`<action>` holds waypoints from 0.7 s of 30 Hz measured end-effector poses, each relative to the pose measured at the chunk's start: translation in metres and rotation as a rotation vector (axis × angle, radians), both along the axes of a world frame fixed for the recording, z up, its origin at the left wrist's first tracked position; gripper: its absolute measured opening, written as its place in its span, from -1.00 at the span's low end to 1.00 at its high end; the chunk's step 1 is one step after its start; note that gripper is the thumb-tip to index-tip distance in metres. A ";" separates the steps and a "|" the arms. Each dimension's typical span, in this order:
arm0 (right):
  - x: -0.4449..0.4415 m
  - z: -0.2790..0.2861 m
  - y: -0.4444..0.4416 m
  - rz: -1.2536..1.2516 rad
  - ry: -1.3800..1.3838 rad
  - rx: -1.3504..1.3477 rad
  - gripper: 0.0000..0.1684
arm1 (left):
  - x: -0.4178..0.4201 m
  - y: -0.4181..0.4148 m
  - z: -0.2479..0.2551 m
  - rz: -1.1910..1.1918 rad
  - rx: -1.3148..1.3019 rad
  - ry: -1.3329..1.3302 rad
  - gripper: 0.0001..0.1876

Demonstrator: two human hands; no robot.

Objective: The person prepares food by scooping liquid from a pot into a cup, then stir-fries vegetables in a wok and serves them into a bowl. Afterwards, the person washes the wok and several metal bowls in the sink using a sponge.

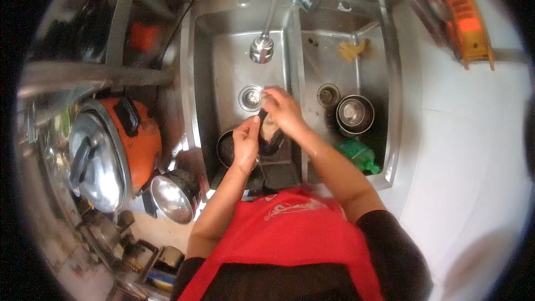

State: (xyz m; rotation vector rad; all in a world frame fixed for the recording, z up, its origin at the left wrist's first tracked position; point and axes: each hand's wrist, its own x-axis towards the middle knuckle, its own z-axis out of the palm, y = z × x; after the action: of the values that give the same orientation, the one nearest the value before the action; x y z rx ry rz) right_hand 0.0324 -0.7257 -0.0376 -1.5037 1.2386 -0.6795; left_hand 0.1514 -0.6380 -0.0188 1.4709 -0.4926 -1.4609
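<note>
Over the left basin of a stainless steel double sink (301, 71), my left hand (246, 140) grips the black handle (263, 115) of some cookware, thumb on top. My right hand (281, 106) is at the far end of that handle with its fingers curled; whether it pinches something small is too blurred to tell. Below the handle a dark, round-looking piece (271, 144) with a pale patch is partly covered by my hands. A dark pan (225, 150) lies in the basin behind my left wrist. The tap spout (262, 50) hangs beyond my hands.
The right basin holds nested metal bowls (355, 113), a green plastic bottle (357, 154) and a yellowish cloth or glove (353, 50). At left stand a large orange pot with a metal lid (138, 146) and a steel pan (172, 198). A white surface (468, 133) extends at right.
</note>
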 end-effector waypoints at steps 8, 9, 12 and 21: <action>-0.027 -0.069 0.017 -0.575 -1.080 1.118 -0.69 | 0.009 -0.016 -0.008 0.373 -0.014 0.302 -0.81; -0.018 -0.063 0.029 -0.576 -1.101 1.017 -0.66 | 0.006 -0.018 -0.015 0.404 0.003 0.307 -0.80; 0.004 -0.063 0.053 -0.620 -1.171 1.255 -0.59 | -0.008 -0.025 -0.024 0.117 0.044 -0.025 -0.82; -0.078 -0.032 0.034 -0.455 -1.042 0.907 -0.76 | 0.022 -0.054 -0.138 -0.775 -0.091 -1.115 -0.64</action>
State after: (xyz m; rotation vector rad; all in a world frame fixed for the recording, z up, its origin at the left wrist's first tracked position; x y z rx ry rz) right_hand -0.0453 -0.6922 -0.0697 -0.0269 0.8226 -0.8539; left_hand 0.1735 -0.6917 -0.1566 2.0486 -1.9357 -0.9558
